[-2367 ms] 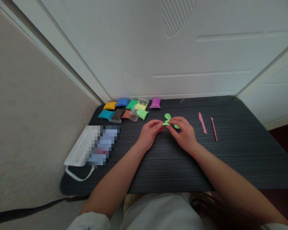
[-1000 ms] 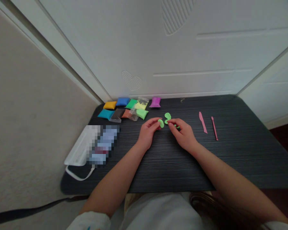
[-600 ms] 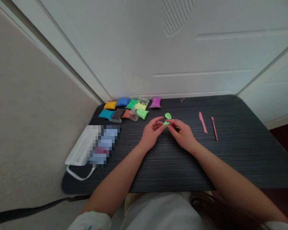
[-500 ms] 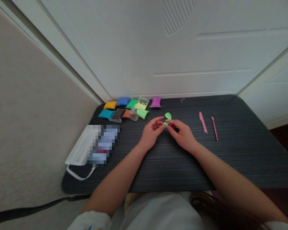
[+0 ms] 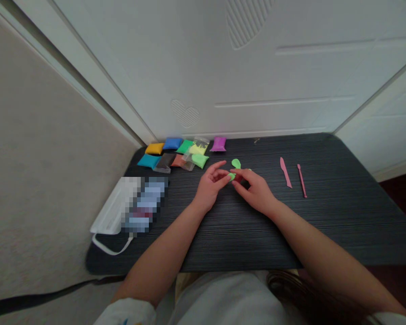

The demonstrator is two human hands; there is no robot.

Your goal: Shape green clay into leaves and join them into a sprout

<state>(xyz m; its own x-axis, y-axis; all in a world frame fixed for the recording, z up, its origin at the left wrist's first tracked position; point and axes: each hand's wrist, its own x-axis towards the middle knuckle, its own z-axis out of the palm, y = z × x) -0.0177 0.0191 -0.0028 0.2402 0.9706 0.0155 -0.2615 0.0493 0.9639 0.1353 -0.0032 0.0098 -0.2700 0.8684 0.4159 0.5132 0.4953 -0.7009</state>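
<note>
One small light-green piece [image 5: 232, 176], clay-like, sits at the fingertips where both hands meet, raised over the near-middle of the dark table [image 5: 237, 239]. Left hand [image 5: 208, 187]: narrow pinch, thumb on the piece's left side, index finger sticking out away from it, other fingers curled. Right hand [image 5: 255, 189]: thumb and index tips close around the piece's right side, narrow grip; exact contact underneath hidden. Piece is at the very tips, well clear of both palms.

Just beyond the fingers, a flat green shape [image 5: 236, 163] lies on the table, lower part hidden by the right hand. A green bit [image 5: 250, 170] peeks out past the right knuckles, mostly covered.

Farther left, a cluster of colored packets [image 5: 172, 144] in two rough rows, purple packet [image 5: 218, 144] slightly apart. Right side: pink knife [image 5: 285, 172] and thin pink stick [image 5: 302, 180], near each other, not touching. Far left: white flat item [image 5: 110, 210] beside a pixelated rectangle [image 5: 147, 205]. White panel [image 5: 203, 67] behind the table.
</note>
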